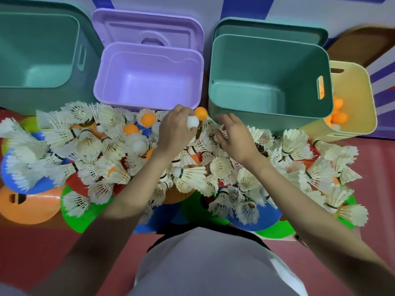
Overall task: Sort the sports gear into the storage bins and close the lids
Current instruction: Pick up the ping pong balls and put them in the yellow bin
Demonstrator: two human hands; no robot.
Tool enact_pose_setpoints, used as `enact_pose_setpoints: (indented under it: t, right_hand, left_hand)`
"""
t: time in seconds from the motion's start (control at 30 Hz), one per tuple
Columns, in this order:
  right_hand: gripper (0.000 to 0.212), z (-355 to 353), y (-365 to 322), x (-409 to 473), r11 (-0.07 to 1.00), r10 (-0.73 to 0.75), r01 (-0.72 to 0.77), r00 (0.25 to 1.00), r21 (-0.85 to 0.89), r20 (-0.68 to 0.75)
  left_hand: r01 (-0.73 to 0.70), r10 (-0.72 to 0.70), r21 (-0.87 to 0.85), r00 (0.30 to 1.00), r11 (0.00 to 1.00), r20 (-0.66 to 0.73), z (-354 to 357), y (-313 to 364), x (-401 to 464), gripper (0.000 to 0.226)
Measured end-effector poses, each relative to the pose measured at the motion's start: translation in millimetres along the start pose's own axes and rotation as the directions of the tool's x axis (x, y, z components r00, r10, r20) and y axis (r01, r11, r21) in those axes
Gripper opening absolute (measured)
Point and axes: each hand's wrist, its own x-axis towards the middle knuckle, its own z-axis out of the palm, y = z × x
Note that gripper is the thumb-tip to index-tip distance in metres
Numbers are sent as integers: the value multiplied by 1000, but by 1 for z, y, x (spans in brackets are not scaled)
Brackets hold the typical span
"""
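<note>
Ball-picking step: a white ball (pixel 193 122) is pinched in curled left hand (pixel 174 130) fingers just before the purple bin (pixel 149 77), right hand (pixel 235 135) fingers spread over shuttlecocks (pixel 192 174); transfer to yellow bin (pixel 352 103) judged next

Four bins (pixel 149 82); two lids (pixel 147 28); shuttlecocks (pixel 188 173), balls (pixel 148 119) uncountable.

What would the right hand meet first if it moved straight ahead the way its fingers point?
Probably the shuttlecocks just past the right hand's fingertips, then the orange ball beside the green bin. Depth is unclear, so it may pass above them.
</note>
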Motion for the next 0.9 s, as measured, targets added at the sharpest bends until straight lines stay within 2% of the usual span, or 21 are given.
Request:
enact_pose_setpoints:
  t: [0.07,0.17,0.3,0.43,0.67,0.73,0.9]
  right_hand:
    - [36,2,-9,9,999,-26,26,999,-22,27]
    - [40,9,-21,28,988,-6,22,995,-153,102]
    - [31,19,-28,53,954,82,-40,988,-296,132]
    - [18,20,-30,64,926,95,-34,985,-376,147]
    - [37,-10,-14,15,985,57,-50,998,-166,35]
    - [42,-24,4,-11,989,119,-118,993,-88,9]
    - [42,-56,67,-73,943,333,-324,927,82,-170]
  left_hand:
    - [31,-33,-41,999,999,-42,-10,-6,-4,30]
    - [106,-111,-84,992,991,-60,-20,-14,-10,32]
    - [161,-167,-127,985,979,-40,-24,-20,-18,32]
    - [180,-188,-148,981,972,-42,-26,-21,-23,33]
    - [158,-167,-186,985,970,-32,-23,-8,-26,34]
    - [116,-121,-203,993,972,-9,-18,7,-25,35]
    - [-120,138,-260,989,958,54,12,68,-19,34]
